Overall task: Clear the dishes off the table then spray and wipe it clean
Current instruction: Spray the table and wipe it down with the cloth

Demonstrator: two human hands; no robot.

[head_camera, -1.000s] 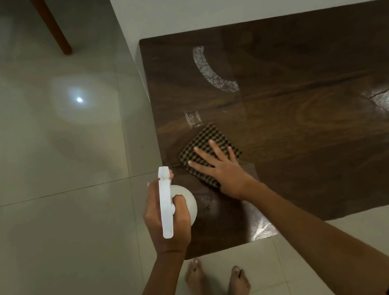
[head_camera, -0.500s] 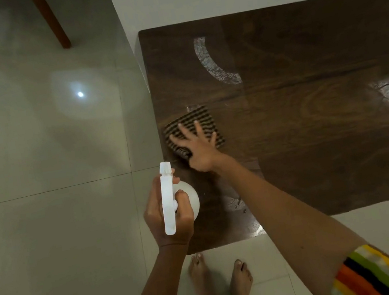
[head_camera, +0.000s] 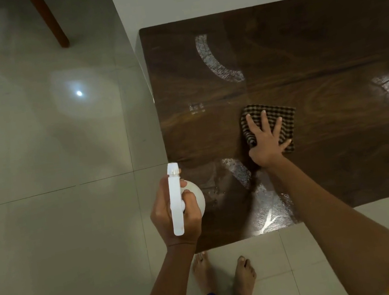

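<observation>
a checked cloth (head_camera: 277, 119) is pressed flat on the dark wooden table (head_camera: 323, 39) by the right hand (head_camera: 266, 140), its fingers straight and spread wide. a white spray bottle (head_camera: 178, 200) is gripped by the left hand (head_camera: 173, 213), fingers curled round it, just off the table's near left corner. wet streaks (head_camera: 217, 64) are seen on the wood. bare feet (head_camera: 243, 276) are planted on the tiled floor (head_camera: 51, 244).

Bare table (head_camera: 323, 39) beyond cloth (head_camera: 282, 119) — unobstructed
</observation>
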